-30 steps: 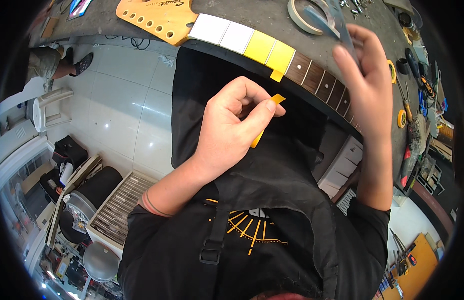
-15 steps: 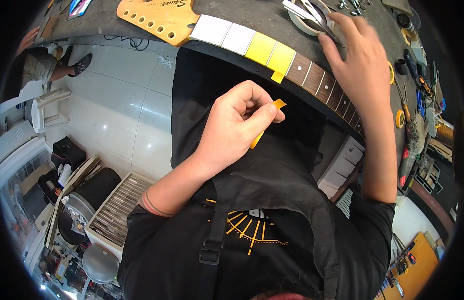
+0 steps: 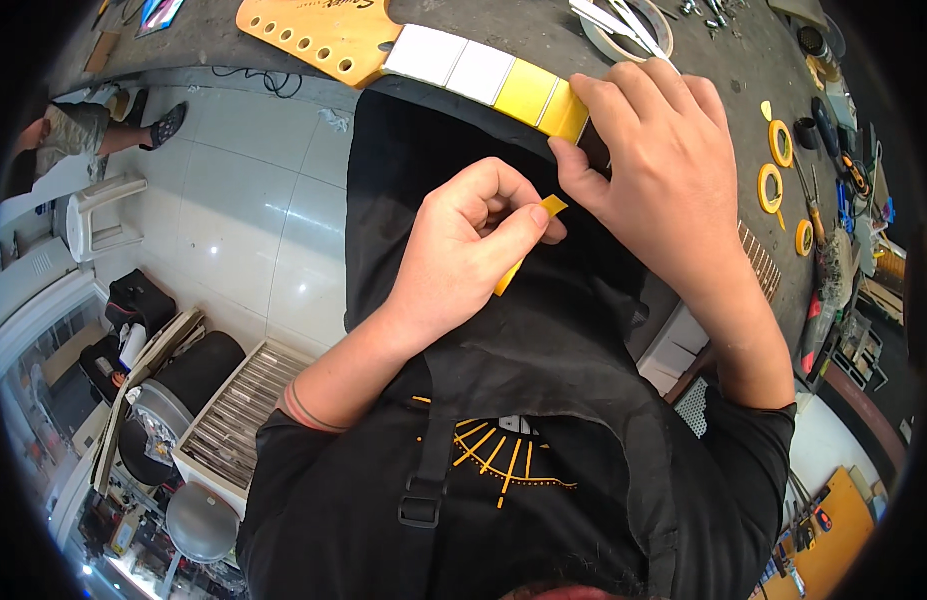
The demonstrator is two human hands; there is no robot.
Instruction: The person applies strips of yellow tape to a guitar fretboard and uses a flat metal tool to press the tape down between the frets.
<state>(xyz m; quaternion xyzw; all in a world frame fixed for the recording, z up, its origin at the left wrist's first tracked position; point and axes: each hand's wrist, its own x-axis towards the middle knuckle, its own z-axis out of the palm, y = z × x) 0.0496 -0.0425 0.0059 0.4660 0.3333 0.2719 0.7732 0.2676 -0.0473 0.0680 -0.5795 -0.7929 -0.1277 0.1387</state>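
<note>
A guitar neck (image 3: 528, 92) with a tan headstock (image 3: 318, 35) lies along the bench edge. White tape covers its first frets, and yellow masking tape (image 3: 526, 93) follows. My right hand (image 3: 658, 160) is closed over the neck where the yellow tape ends, fingertips at the far edge and thumb at the near edge; it hides much of the fretboard beyond. Below the neck, my left hand (image 3: 473, 235) pinches a strip of yellow masking tape (image 3: 554, 205) between thumb and fingers, one end sticking up and the other showing under the hand.
At the back, a white tape roll (image 3: 623, 40) has a white-handled tool resting on it. Several yellow tape rolls (image 3: 770, 187) lie to the right, near screwdrivers and other hand tools (image 3: 828, 130). Metal parts (image 3: 718, 12) are scattered at the far edge. Another person's leg (image 3: 118, 143) shows at left.
My right hand has come left and nearer from the white tape roll onto the neck. The hanging yellow tape tab is no longer visible. My left hand has hardly moved.
</note>
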